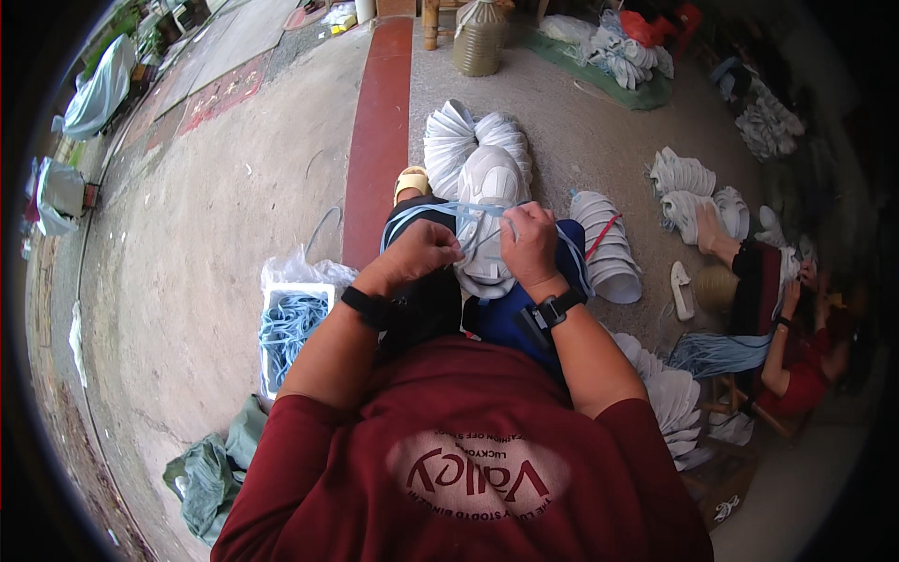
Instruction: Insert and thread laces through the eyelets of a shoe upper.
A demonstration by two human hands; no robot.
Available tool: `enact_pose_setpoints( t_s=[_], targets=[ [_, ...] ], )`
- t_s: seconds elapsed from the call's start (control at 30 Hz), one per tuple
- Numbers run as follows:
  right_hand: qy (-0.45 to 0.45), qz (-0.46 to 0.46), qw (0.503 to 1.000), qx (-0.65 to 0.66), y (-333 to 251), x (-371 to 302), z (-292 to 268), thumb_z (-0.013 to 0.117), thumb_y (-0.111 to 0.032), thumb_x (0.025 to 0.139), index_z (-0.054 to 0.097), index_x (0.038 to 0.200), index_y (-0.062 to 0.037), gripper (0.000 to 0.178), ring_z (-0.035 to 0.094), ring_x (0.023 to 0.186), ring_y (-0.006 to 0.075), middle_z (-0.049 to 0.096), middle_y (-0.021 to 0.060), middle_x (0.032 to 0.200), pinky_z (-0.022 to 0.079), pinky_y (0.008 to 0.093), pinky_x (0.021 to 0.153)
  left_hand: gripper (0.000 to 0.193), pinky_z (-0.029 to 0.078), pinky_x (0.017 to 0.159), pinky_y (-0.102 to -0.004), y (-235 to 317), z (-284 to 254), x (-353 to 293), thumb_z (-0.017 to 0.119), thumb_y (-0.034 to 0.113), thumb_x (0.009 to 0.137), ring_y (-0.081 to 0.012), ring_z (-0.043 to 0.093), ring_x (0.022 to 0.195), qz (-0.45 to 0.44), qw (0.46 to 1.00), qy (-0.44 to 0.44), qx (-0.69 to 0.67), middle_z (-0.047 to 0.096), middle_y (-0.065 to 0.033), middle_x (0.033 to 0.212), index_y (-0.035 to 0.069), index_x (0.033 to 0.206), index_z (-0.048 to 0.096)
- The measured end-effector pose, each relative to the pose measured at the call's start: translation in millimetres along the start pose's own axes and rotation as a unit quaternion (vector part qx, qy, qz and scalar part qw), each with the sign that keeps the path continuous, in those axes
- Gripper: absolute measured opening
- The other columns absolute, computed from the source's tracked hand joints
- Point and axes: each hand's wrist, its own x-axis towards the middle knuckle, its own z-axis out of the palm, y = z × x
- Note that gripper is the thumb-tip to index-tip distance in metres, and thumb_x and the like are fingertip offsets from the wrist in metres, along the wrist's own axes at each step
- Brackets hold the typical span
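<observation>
Head view: blue lace [420, 213] in 2 hands, white shoe [489, 180] btwn

Lower L, green cloth [211, 478] on the floor. Next, white box [265, 361] w/ lace pile [298, 323] inside; clear plastic bag [304, 270] at its far end. Yellow slipper [411, 180] on L foot. L hand [420, 248] grasps blue lace btwn thumb & fingers, just beside the shoe. White shoe is mid-pic, over the lap, lace running across it; 2 stacked rows of white shoe parts [448, 145] behind it. R hand [530, 234], fingers curled, pinches the lace too, near the shoe's R side. Farther R: white stack [609, 248] w/ red strip [603, 238], then 1 loose pale shoe [683, 291], lace bundle [716, 354] & seated co-worker in red [796, 384].
</observation>
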Motion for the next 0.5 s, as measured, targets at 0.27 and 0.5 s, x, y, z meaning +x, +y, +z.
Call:
enact_pose_setpoints(
  t_s=[0.27, 0.5],
  targets=[
    [-0.115, 0.040, 0.991, 0.051, 5.2, -1.9, 24.8, 0.065, -0.007, 0.067, 0.060, 0.074, -0.0049, 0.009, 0.054, 0.075, 0.0302, 0.056, 0.0113, 0.072, 0.039, 0.0392, 0.070, 0.011, 0.039, 0.048, -0.0174, -26.1, 5.9, 26.7, 0.062, 0.015, 0.084, -0.0056, 0.049, 0.051, -0.124, 0.864, 0.176, -0.455, 0.056, 0.0012, 0.064, 0.007, 0.077, 0.059],
    [-0.112, 0.046, 0.991, 0.050, 2.3, -1.2, 28.4, 0.069, -0.005, 0.062, 0.061, 0.084, -0.0033, 0.023, 0.054, 0.081, 0.0294, 0.057, 0.0117, 0.079, 0.039, 0.0386, 0.074, 0.007, 0.042, 0.049, -0.0199, -27.5, 26.0, 63.5, 0.064, 0.000, 0.078, -0.0072, 0.050, 0.053, -0.028, 0.883, 0.173, -0.435, 0.057, -0.0011, 0.066, 0.001, 0.079, 0.058]
  ],
)
